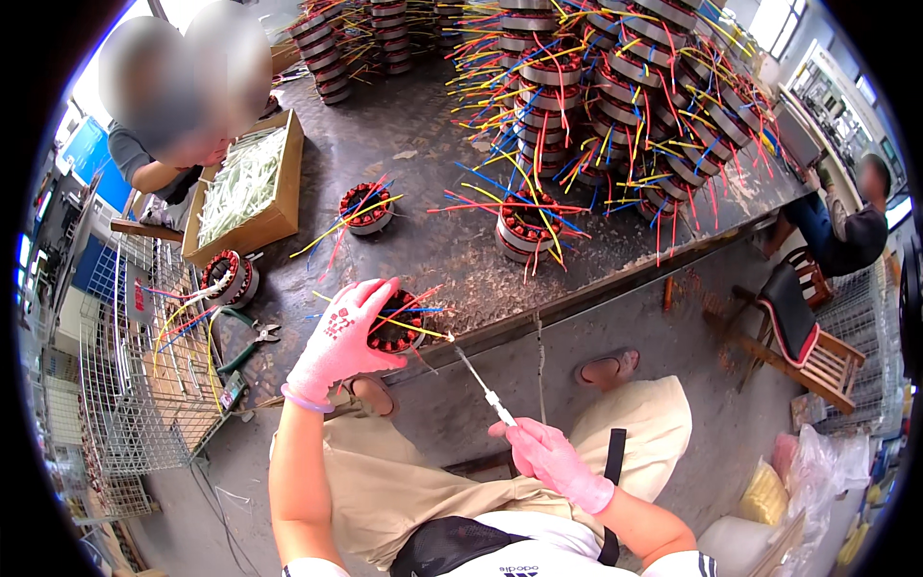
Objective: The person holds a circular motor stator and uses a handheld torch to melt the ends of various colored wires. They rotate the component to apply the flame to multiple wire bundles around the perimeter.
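Note:
My left hand (pixel 338 344), in a pink and white glove, grips a wound motor stator (pixel 394 335) at the table's front edge, thumb on the near side and fingers over the far side. Red, blue and yellow wires stick out of this stator toward the right. My right hand (pixel 556 464), also gloved, is closed round the pale handle of a slim soldering iron (pixel 478 381). Its thin metal shaft points up and left. At its tip, a small bright spot sits by the end of a yellow wire (pixel 423 328). Whether tip and wire touch, I cannot tell.
Green-handled pliers (pixel 248 341) and another stator (pixel 231 279) lie left. Two stators (pixel 367 209) (pixel 528 228) stand farther back, before tall stator stacks (pixel 615 96). A carton (pixel 293 183) holds white sleeves. Two people sit nearby. A wire basket (pixel 144 385) stands left, a chair (pixel 803 327) right.

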A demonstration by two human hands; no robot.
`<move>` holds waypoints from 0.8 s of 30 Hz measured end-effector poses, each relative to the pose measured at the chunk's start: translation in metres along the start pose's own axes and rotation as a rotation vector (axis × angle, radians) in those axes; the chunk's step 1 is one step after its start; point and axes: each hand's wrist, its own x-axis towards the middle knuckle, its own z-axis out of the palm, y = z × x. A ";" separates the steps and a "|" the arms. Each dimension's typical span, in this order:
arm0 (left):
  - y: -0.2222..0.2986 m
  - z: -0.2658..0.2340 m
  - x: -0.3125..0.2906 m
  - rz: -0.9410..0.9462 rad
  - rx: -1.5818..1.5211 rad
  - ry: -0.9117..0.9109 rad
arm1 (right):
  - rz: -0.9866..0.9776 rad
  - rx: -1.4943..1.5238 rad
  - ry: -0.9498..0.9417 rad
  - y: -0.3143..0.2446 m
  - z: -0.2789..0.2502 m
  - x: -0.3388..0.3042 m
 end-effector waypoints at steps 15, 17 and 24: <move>0.004 0.001 0.003 -0.029 0.043 -0.018 | 0.008 -0.001 0.018 -0.009 0.003 -0.005; 0.005 0.002 0.004 -0.033 0.038 -0.017 | 0.036 -0.034 0.029 -0.011 0.003 -0.006; 0.008 0.001 0.003 -0.063 0.009 -0.026 | 0.014 -0.003 0.043 -0.007 0.003 -0.002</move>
